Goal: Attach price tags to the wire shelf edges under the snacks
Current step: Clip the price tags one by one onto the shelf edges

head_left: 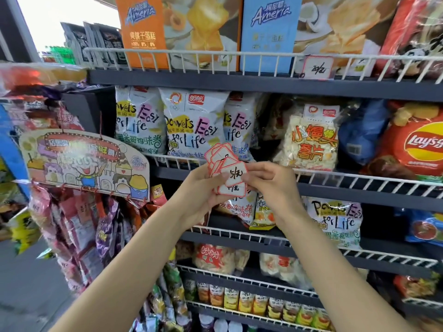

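In the head view, a fan of red-bordered price tags (223, 164) is held at the centre of the frame, in front of the wire edge (359, 182) of the second shelf. The left hand (203, 185) is curled round the lower part of the fan, with its thumb across the front tags. The right hand (268, 180) is closed on the front tag (235, 176), which is pinched at its right edge between thumb and fingertips; handwriting is seen on that tag and on the one just below it. Both forearms are raised from the bottom of the frame toward the centre.

One tag (317, 67) is already hung on the top shelf's wire edge (191, 53), in the upper right of the frame, below a blue box (269, 32). An orange box (141, 29) stands to the left of the blue one.

Behind the held tags, white snack bags (194, 121) are lined up on the second shelf. To their right a clear bag of chips (311, 140) is seen, and a red Lay's bag (414, 144) lies at the right edge of the frame. More white bags (335, 219) stand on the shelf below, right of centre.

At the left of the frame a cartoon card (84, 161) is hung beside the shelves, with strips of small packets (79, 226) dangling beneath it. Small cartons (251, 300) are lined up on a low shelf at the bottom centre.
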`<state>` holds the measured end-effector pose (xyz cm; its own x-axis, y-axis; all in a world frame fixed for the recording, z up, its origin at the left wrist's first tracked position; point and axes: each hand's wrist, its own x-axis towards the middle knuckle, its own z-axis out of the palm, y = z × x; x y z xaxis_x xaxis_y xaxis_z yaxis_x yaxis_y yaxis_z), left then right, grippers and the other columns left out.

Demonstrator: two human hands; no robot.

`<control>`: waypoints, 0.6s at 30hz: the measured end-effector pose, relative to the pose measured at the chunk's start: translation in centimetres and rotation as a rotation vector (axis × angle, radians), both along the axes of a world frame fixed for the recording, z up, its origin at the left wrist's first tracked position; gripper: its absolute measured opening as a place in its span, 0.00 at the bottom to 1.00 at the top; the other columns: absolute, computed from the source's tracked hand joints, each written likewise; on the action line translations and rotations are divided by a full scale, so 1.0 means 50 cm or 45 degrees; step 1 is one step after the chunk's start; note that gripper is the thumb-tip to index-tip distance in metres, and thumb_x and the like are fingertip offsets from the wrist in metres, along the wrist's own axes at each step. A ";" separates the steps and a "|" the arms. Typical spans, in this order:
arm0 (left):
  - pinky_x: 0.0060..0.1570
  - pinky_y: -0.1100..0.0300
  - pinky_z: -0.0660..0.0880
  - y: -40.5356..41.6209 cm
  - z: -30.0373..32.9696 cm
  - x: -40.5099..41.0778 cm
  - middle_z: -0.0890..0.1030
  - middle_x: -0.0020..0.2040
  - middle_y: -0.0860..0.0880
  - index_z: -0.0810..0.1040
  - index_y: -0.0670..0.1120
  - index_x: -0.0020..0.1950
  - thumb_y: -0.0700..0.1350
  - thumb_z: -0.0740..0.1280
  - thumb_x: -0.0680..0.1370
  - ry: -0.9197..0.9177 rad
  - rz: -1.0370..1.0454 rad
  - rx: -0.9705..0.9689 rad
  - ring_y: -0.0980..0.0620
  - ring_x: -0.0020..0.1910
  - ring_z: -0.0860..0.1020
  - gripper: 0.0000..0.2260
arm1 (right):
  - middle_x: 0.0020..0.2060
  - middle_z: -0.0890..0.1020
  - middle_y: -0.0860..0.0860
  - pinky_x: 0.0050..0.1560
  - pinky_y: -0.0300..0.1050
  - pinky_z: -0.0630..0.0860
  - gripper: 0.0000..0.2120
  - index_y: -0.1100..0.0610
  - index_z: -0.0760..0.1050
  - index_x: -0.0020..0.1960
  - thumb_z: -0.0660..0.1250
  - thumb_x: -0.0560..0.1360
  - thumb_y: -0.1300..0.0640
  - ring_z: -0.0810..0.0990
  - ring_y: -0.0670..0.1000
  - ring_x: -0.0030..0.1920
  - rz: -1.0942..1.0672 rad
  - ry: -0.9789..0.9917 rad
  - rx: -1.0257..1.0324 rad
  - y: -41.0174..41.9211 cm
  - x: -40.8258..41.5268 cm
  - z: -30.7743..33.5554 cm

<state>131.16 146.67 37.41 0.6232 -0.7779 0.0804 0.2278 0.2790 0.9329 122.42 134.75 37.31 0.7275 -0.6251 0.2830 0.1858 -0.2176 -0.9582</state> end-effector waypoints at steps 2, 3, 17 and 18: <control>0.43 0.57 0.81 0.012 -0.006 0.010 0.83 0.49 0.43 0.75 0.38 0.55 0.35 0.59 0.79 0.066 -0.004 -0.033 0.48 0.47 0.83 0.07 | 0.37 0.84 0.53 0.40 0.37 0.80 0.09 0.55 0.79 0.44 0.70 0.71 0.68 0.84 0.49 0.38 0.010 0.004 0.015 0.009 0.008 -0.004; 0.42 0.57 0.81 0.017 -0.009 0.015 0.83 0.50 0.42 0.75 0.37 0.56 0.35 0.59 0.79 0.090 0.000 -0.047 0.48 0.47 0.83 0.08 | 0.37 0.84 0.52 0.40 0.37 0.80 0.10 0.54 0.79 0.44 0.70 0.71 0.68 0.84 0.49 0.39 0.009 0.002 0.017 0.013 0.012 -0.007; 0.41 0.62 0.81 0.020 -0.033 0.041 0.83 0.49 0.48 0.76 0.45 0.54 0.36 0.58 0.81 0.074 0.245 -0.216 0.51 0.49 0.82 0.09 | 0.38 0.82 0.52 0.38 0.44 0.81 0.07 0.55 0.74 0.41 0.68 0.74 0.64 0.83 0.49 0.39 -0.254 0.036 -0.148 0.029 0.041 -0.016; 0.45 0.60 0.81 0.018 -0.034 0.042 0.83 0.50 0.48 0.76 0.45 0.54 0.36 0.58 0.81 0.048 0.271 -0.215 0.50 0.51 0.82 0.09 | 0.37 0.82 0.53 0.35 0.40 0.80 0.06 0.56 0.74 0.41 0.68 0.74 0.65 0.83 0.48 0.37 -0.216 0.019 -0.030 0.025 0.036 -0.010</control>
<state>133.26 147.58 35.68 0.7763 -0.6066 0.1713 0.1814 0.4752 0.8610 124.22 135.99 36.80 0.6163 -0.7324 0.2893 0.1306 -0.2672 -0.9547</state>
